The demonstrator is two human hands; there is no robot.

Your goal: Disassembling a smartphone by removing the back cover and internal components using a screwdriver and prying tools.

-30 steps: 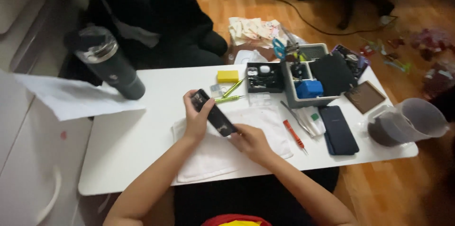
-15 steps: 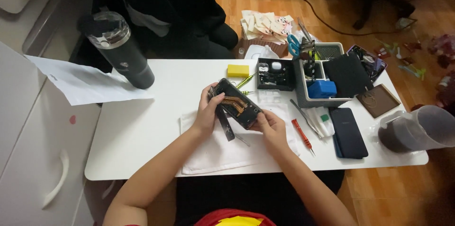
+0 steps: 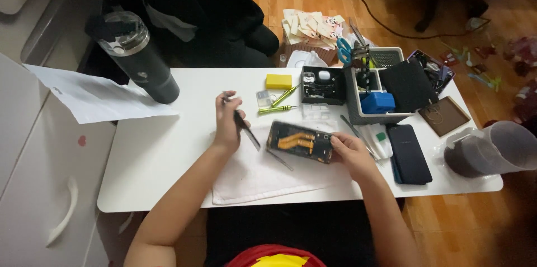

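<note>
Since half a second ago, both hands have parted: the opened phone (image 3: 300,141) now lies flat on the white cloth (image 3: 268,174) mid-surface, pinned at its right end by the right hand (image 3: 349,152). The left hand (image 3: 228,124) grips a thin dark tool (image 3: 246,130) just left of it. Light, stiff, fragile inside; best held by its edges.

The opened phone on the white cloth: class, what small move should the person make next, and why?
Probably bring the tweezers in the left hand across to the opened phone. The phone lies flat on the white cloth with its insides facing up, the right hand steadies its right end, and the tweezer tips hang just left of it, not touching.
</note>
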